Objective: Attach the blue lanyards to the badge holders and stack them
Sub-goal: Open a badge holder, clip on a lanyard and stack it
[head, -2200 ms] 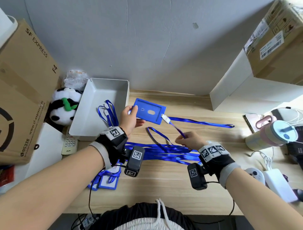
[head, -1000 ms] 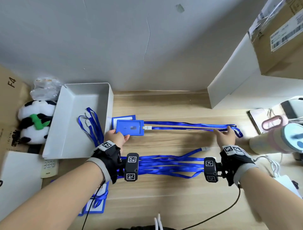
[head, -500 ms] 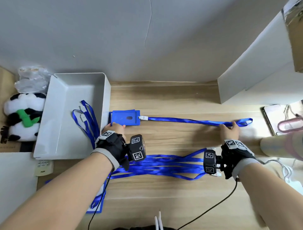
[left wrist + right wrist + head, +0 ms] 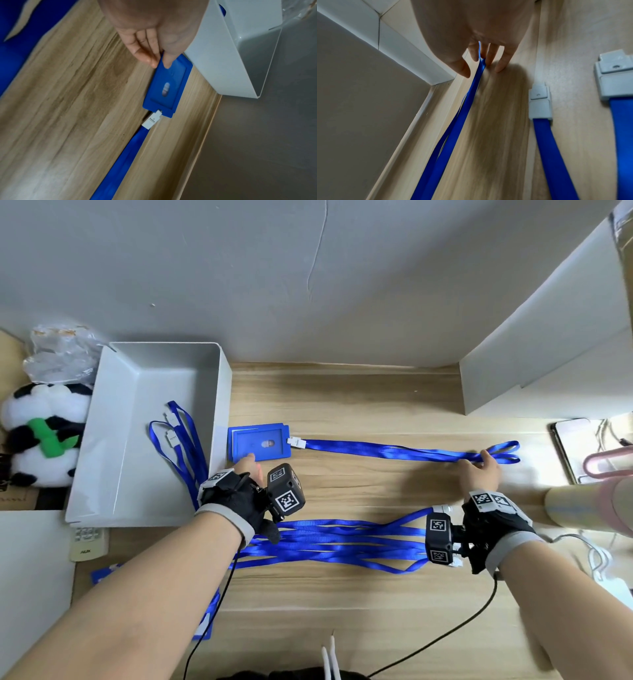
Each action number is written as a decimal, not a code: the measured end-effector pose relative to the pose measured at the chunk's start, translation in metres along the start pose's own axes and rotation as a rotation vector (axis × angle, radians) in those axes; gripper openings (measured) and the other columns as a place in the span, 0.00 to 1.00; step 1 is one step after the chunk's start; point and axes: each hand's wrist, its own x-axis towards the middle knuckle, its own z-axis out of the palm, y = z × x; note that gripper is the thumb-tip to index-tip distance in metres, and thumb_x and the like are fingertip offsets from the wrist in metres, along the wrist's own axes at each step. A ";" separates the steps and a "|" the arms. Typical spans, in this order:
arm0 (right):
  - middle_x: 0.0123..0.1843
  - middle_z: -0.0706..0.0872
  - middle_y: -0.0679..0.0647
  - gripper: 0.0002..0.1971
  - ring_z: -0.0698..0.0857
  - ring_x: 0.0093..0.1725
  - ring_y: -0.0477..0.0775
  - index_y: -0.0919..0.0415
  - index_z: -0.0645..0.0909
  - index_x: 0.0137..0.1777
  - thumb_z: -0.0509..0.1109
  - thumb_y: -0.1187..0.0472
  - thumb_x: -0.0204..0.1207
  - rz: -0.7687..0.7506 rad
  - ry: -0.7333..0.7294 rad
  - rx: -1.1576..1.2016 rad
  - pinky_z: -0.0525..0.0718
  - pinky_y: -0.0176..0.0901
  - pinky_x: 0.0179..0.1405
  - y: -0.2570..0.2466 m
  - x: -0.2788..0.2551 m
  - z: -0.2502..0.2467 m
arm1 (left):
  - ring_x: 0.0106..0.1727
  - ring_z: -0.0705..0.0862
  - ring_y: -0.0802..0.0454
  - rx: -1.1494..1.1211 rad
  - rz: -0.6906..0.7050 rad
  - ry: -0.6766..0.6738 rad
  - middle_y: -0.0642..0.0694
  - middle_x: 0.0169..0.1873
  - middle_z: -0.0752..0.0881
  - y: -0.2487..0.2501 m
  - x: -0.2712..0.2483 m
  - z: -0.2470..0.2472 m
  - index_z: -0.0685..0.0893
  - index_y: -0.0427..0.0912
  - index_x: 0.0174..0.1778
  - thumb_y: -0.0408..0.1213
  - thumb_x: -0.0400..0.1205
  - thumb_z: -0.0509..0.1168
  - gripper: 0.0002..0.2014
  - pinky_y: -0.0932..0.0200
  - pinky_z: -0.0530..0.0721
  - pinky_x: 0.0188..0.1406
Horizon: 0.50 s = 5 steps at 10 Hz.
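Note:
A blue badge holder (image 4: 260,441) lies flat on top of another beside the white bin (image 4: 219,392). Its white clip (image 4: 296,442) joins a blue lanyard (image 4: 394,451) that is stretched straight to the right. My left hand (image 4: 247,462) touches the holder's (image 4: 166,86) near end with straight fingers (image 4: 154,59). My right hand (image 4: 484,457) rests on the lanyard's far loop; the strap (image 4: 462,121) runs between two straight fingers (image 4: 491,58). A pile of loose lanyards (image 4: 335,542) lies between my wrists. More holders (image 4: 205,621) peek out under my left arm.
The bin holds more lanyards (image 4: 181,440). A panda toy (image 4: 41,436), a plastic bag (image 4: 61,354) and a remote (image 4: 87,542) sit to the left. A white box (image 4: 548,354), a phone (image 4: 575,446) and a bottle (image 4: 589,505) are on the right. Two loose clips (image 4: 539,101) lie near my right hand.
The holder, held in the air earlier, now lies on the table by the bin. My right hand has slid out along the lanyard to its far loop. The last half second shows little movement.

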 end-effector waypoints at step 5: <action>0.78 0.69 0.60 0.30 0.69 0.77 0.59 0.65 0.64 0.78 0.63 0.65 0.75 0.069 -0.027 0.055 0.66 0.52 0.78 -0.003 -0.008 -0.005 | 0.31 0.68 0.57 -0.287 -0.041 -0.062 0.49 0.33 0.68 -0.004 -0.006 -0.009 0.59 0.31 0.79 0.38 0.88 0.46 0.24 0.61 0.70 0.72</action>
